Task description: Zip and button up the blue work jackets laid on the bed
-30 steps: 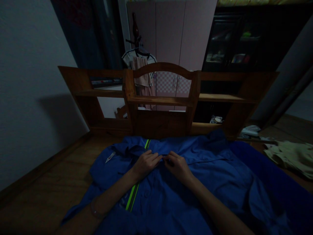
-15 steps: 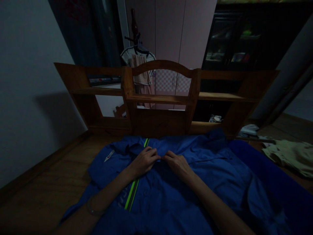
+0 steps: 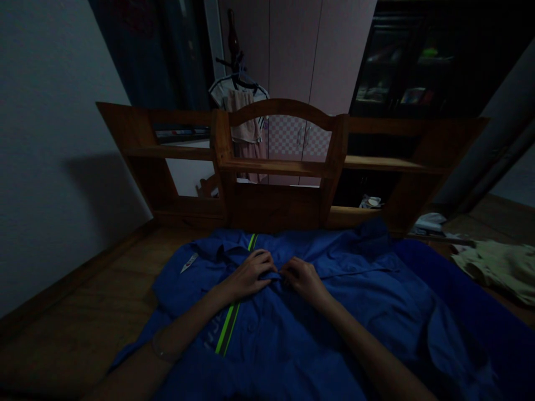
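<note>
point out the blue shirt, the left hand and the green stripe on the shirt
blue shirt [image 3: 376,301], head view, on the flat cloth right of the hands
left hand [image 3: 251,273], head view, on the back of the hand
green stripe [image 3: 225,329], head view, on the middle of the stripe beside the left forearm

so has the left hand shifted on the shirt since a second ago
No. The left hand is pinching the blue shirt just right of the green stripe, facing the right hand, as before.
</note>
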Demonstrator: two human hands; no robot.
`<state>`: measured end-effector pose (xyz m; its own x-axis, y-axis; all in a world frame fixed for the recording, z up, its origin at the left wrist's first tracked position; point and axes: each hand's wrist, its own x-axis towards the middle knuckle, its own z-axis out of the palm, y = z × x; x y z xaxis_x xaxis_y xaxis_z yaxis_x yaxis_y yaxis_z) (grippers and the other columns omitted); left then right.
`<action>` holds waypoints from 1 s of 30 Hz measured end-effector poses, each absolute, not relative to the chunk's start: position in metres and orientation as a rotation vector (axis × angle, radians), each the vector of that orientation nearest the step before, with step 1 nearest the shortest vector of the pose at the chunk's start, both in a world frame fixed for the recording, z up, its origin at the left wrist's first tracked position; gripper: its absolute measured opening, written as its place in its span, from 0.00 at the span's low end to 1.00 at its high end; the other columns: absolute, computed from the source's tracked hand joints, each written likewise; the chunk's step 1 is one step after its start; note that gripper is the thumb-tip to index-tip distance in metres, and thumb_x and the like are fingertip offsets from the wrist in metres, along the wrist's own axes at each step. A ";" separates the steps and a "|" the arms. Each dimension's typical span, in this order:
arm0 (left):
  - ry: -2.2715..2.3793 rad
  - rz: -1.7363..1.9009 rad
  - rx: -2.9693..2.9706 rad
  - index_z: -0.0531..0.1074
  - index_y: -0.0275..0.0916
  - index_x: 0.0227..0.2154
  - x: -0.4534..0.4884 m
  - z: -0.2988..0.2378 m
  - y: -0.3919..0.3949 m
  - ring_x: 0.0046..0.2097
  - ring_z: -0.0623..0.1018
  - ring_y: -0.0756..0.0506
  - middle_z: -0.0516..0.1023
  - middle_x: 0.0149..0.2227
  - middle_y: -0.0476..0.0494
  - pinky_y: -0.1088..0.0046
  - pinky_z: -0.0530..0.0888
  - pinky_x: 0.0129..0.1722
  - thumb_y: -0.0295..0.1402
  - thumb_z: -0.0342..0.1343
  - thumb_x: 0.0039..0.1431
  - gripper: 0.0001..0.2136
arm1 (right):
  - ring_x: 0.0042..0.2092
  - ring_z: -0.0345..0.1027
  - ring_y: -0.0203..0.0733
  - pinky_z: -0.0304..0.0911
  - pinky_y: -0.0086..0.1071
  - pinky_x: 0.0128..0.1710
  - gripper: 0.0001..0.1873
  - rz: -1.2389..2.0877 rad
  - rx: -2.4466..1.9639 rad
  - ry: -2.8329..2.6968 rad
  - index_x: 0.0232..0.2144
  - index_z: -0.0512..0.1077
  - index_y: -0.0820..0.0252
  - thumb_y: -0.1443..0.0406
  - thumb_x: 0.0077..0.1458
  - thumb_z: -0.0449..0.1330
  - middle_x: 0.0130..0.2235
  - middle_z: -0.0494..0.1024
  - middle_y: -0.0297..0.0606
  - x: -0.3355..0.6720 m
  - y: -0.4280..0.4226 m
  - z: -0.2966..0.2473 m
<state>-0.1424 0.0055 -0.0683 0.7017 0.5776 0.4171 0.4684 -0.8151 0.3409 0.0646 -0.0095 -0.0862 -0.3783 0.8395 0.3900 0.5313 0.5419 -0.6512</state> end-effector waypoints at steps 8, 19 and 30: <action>0.839 0.776 2.658 0.73 0.42 0.39 -0.143 -0.072 0.008 0.50 0.66 0.45 0.69 0.39 0.47 0.62 0.59 0.57 0.24 0.56 0.53 0.11 | 0.35 0.66 0.33 0.60 0.24 0.36 0.09 0.571 -1.066 -2.096 0.33 0.72 0.60 0.74 0.50 0.56 0.35 0.70 0.35 0.066 -0.012 -0.085; 0.862 0.786 2.578 0.74 0.40 0.35 -0.143 -0.080 0.013 0.50 0.66 0.45 0.69 0.38 0.46 0.66 0.62 0.54 0.26 0.61 0.49 0.09 | 0.37 0.67 0.33 0.61 0.24 0.38 0.09 0.566 -0.959 -2.148 0.34 0.73 0.62 0.73 0.50 0.56 0.37 0.71 0.37 0.065 -0.016 -0.082; 0.837 0.831 2.578 0.76 0.41 0.33 -0.141 -0.087 0.020 0.42 0.71 0.48 0.73 0.32 0.48 0.66 0.61 0.54 0.36 0.57 0.56 0.06 | 0.29 0.70 0.35 0.59 0.23 0.28 0.09 0.744 -1.275 -1.977 0.30 0.76 0.61 0.64 0.53 0.56 0.28 0.76 0.35 0.065 -0.012 -0.085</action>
<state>-0.1414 0.0200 -0.0866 0.6619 0.6127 0.4318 0.4357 -0.7833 0.4435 0.0646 -0.0120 -0.0851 -0.3056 0.9258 0.2226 0.5492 0.3624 -0.7530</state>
